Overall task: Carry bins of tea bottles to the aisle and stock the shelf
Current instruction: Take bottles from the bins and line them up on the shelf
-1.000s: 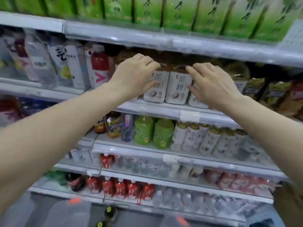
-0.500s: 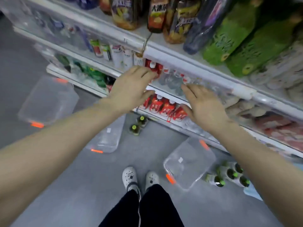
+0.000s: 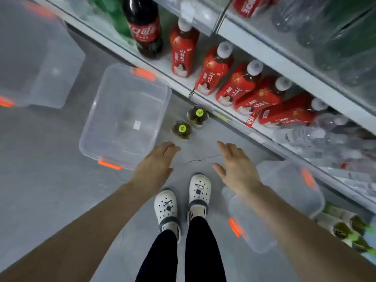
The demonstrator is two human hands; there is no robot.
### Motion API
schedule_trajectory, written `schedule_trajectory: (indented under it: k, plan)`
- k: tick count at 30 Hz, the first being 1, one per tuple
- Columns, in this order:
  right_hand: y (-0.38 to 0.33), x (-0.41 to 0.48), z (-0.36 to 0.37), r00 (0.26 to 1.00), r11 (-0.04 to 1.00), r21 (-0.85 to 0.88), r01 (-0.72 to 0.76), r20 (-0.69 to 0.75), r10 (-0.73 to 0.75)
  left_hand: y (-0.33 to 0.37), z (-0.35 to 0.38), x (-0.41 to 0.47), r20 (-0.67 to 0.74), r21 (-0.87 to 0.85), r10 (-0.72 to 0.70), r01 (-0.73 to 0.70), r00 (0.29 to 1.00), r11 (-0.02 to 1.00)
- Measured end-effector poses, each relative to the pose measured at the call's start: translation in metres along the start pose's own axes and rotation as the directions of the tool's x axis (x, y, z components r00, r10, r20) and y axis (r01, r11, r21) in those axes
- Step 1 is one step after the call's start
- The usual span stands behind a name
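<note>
hands: left hand (image 3: 154, 166) and right hand (image 3: 237, 169) held empty, fingers straight
floor: two green-capped tea bottles (image 3: 181, 129) stood beside clear plastic bin (image 3: 122, 98), seemingly apart

We look straight down: our left hand (image 3: 154, 165) and right hand (image 3: 236, 167) hang palm-down, fingers straight, holding nothing, above the grey floor (image 3: 61, 180). Just beyond the fingertips two tea bottles (image 3: 181, 129) stand upright (lime-yellow caps facing us) beside a clear bin (image 3: 126, 102) with orange latches. A second bin (image 3: 289, 192) lies under our right forearm, and a third bin (image 3: 36, 64) sits at upper left. Red-labelled bottles (image 3: 213, 72) line the bottom shelf (image 3: 162, 66). Our white clogs (image 3: 166, 208) stand between the arms.
</note>
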State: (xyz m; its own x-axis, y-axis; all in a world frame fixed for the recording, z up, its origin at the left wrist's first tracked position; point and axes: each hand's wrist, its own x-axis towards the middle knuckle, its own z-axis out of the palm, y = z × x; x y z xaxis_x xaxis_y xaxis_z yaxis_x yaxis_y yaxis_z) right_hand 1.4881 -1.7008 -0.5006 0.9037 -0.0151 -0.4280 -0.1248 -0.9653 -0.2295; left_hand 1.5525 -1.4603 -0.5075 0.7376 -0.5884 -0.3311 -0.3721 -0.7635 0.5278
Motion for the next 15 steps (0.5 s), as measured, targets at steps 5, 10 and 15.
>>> schedule_trajectory:
  k: [5, 10, 15]
  plan:
    - [0.023, 0.075, 0.077, 0.988, 0.990, 0.092, -0.102, 0.127, 0.090, -0.050, 0.083, 0.057, 0.081, -0.037, -0.125, 0.129, 0.989, 0.991]
    - [0.044, 0.159, 0.139, 0.983, 0.967, 0.178, -0.180, 0.070, 0.170, -0.090, 0.139, 0.116, 0.071, -0.065, -0.194, 0.198, 0.979, 0.978]
    - [0.061, 0.225, 0.187, 0.958, 0.891, 0.387, -0.238, -0.057, 0.280, -0.112, 0.171, 0.161, 0.027, -0.057, -0.180, 0.181, 0.983, 0.982]
